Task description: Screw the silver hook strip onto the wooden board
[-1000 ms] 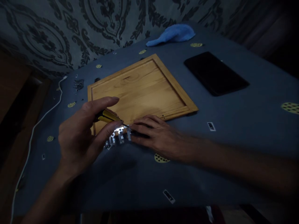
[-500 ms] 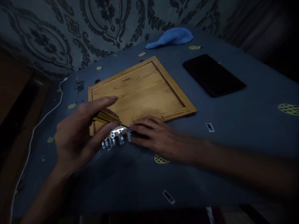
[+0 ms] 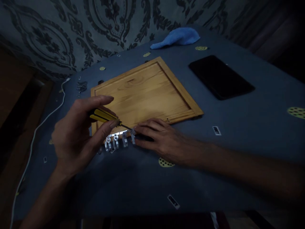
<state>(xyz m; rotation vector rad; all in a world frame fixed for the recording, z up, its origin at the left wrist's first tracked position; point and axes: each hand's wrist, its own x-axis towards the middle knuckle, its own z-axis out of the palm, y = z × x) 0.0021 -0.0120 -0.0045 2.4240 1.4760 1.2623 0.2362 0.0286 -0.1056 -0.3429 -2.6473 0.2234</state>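
Note:
My left hand [image 3: 78, 136] grips a yellow-and-black screwdriver [image 3: 105, 116] between thumb and fingers, its tip pointing right toward a shiny metal hook rail [image 3: 116, 139]. The rail lies along the near edge of a wooden board [image 3: 145, 92] on the blue cloth. My right hand [image 3: 159, 138] rests on the rail's right end, fingers pressed down close together beside the screwdriver tip. Whatever sits under those fingertips is hidden.
A black phone [image 3: 220, 78] lies at the back right and a blue rag [image 3: 177, 36] at the far edge. Small metal parts [image 3: 81, 86] sit left of the board. A white cable [image 3: 35, 133] runs down the left side. Patterned fabric hangs behind.
My left hand has drawn a little left with the screwdriver, uncovering more of the hook rail. The right hand stays on the rail's end.

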